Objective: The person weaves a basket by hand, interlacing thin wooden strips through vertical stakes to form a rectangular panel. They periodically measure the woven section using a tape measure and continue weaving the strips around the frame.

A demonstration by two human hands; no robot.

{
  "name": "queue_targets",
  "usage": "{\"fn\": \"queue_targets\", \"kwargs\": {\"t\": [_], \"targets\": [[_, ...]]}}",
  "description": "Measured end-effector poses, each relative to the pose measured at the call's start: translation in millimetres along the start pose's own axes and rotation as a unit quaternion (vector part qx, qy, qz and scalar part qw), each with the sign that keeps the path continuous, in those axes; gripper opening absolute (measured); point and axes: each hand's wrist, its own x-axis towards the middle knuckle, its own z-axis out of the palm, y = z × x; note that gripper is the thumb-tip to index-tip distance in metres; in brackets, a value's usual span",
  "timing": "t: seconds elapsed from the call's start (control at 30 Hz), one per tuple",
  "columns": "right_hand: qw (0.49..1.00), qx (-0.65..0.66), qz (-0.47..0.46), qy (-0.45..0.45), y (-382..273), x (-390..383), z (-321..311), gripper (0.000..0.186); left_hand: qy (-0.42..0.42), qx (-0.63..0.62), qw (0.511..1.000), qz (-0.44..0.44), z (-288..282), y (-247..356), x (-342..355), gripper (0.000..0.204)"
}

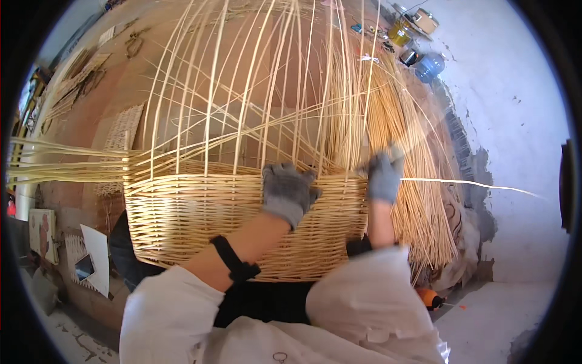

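Note:
A half-woven wicker basket point(182, 221) lies across my lap, its long upright rods rising from the upper edge. My left hand point(287, 193), in a grey glove, is closed over that edge near the middle, its thumb toward the right. At the basket's right corner is my right hand point(384, 176), also gloved in grey and smeared by motion, so its fingers cannot be made out. A pale blurred streak point(424, 136) slants up from it; what it is I cannot tell. One thin willow rod point(473, 181) sticks out rightward from beside this hand.
A thick bundle of loose willow rods point(418, 212) lies along the right. More rods point(66, 161) jut out from the basket's left end. A blue water jug point(429, 67) stands by the white wall point(515, 109). A phone point(85, 267) lies at the lower left.

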Motion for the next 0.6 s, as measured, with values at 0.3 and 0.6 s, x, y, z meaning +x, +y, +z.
{"fn": "queue_targets", "kwargs": {"t": [0.3, 0.6], "targets": [[0.947, -0.296, -0.103, -0.065, -2, 40, -91, 0.01, 0.25, -0.028, 0.961, 0.114, 26, 28, 66, 0.073], [0.605, -0.749, -0.129, -0.236, 52, 76, -115, 0.019, 0.046, 0.007, 0.989, 0.139, 23, 50, -5, 0.067]]}}
